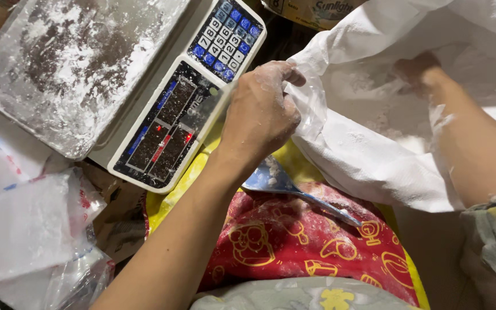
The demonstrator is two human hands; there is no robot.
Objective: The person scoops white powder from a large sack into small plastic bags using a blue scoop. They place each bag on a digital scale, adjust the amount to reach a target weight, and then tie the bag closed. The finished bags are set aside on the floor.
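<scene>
My left hand [261, 109] reaches forward, fingers pinched tight on the rim of the big white sack [368, 155], holding it open. My right hand [417, 69] is plunged deep inside among the powder; I cannot tell its grip. A floury scale [188, 95] sits just left, with a dusted metal pan [76, 63].

Bright, even overhead light, soft shadows, mild glare on plastic, sharp focus

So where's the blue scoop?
The blue scoop lies low in the middle of the head view, on the red and yellow cloth, just under the left hand and beside the white sack.
</scene>
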